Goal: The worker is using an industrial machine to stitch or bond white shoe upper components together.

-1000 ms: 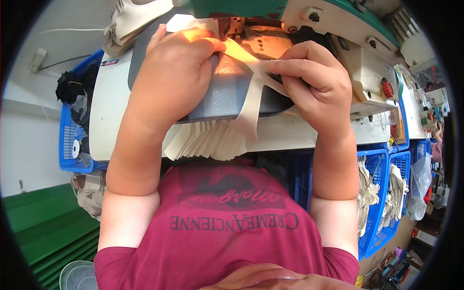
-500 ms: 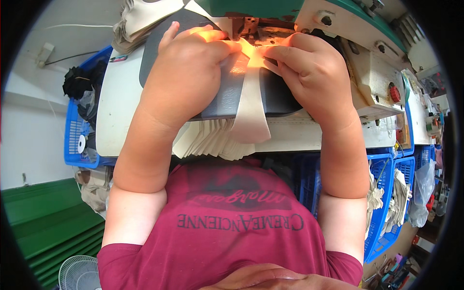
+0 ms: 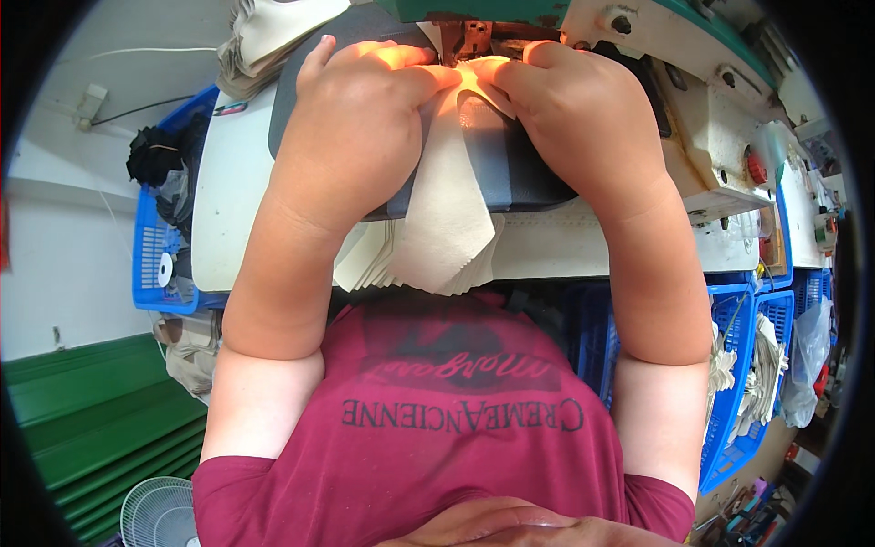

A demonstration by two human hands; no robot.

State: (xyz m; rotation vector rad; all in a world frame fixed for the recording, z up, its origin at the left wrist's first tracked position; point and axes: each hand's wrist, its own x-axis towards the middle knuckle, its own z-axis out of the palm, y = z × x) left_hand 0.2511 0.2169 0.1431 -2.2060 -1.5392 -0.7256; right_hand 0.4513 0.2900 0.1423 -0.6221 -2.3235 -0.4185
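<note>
Left hand (image 3: 365,118), upper centre-left, fingers bunched at the narrow top of the cream fabric piece (image 3: 444,196), pinching or just pressing, can't tell in the glare. Piece sits at upper centre below the fingertips, long axis running roughly down-frame, slightly leftward, wide tail past the near edge of the dark pad (image 3: 538,187), body nearer the left hand. Right hand (image 3: 588,118), upper centre-right, fingertips together on the top end, just below the green machine head (image 3: 492,10).
</note>
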